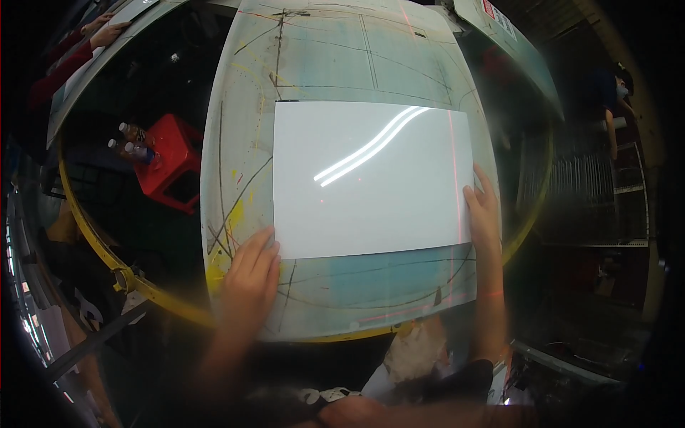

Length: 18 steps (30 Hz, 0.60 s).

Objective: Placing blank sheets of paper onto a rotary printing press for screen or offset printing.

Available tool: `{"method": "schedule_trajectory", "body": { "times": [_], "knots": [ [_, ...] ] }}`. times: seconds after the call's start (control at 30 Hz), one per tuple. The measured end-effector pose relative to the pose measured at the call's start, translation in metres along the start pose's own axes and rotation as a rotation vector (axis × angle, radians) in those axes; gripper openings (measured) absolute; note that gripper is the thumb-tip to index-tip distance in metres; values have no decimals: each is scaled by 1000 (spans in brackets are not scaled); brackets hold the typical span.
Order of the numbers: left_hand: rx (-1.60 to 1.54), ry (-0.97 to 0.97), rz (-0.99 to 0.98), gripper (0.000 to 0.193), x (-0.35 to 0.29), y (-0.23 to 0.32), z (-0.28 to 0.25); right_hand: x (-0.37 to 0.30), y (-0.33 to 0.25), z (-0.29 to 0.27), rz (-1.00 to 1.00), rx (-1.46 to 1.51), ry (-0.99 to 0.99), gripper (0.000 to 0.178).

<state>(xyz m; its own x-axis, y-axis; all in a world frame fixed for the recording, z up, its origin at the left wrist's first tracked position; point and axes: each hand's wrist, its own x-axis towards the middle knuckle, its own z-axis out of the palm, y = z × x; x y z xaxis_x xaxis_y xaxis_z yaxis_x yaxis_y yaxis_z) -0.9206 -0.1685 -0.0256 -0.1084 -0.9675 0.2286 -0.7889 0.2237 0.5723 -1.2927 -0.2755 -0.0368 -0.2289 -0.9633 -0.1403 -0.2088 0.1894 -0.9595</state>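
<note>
A glossy white rectangular sheet [357,150] lies on a worn pale-green platen [335,64], reflecting two bright strips of light. My left hand [250,274] is at the sheet's lower left corner, its fingers close together and closed on the edge there. On the opposite side my right hand [482,208] holds the right edge, thumb over the border and fingers stretched along it. The undersides of both grips are hidden. A thin red light line runs down the sheet near its right edge.
Dark drawn lines and yellow stains mark the platen. A yellow curved rail [93,242] passes below it. At left, several bottles [135,143] stand on a red stool [170,162]. Another person's hands [103,32] are at far upper left; a person [610,100] stands beside a wire rack [585,185] at right.
</note>
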Motion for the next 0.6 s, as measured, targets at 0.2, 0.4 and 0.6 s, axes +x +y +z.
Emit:
{"method": "schedule_trajectory", "body": {
  "times": [0.2,0.4,0.6],
  "knots": [
    [2,16,4,17,1,2,2,1,1,-2,-10,0,-7,54],
    [15,13,10,17,2,0,2,3,2,0,-42,-24,-8,55],
    [19,5,9,16,2,-1,2,2,0,1,-75,-84,-23,54]
  ]
}}
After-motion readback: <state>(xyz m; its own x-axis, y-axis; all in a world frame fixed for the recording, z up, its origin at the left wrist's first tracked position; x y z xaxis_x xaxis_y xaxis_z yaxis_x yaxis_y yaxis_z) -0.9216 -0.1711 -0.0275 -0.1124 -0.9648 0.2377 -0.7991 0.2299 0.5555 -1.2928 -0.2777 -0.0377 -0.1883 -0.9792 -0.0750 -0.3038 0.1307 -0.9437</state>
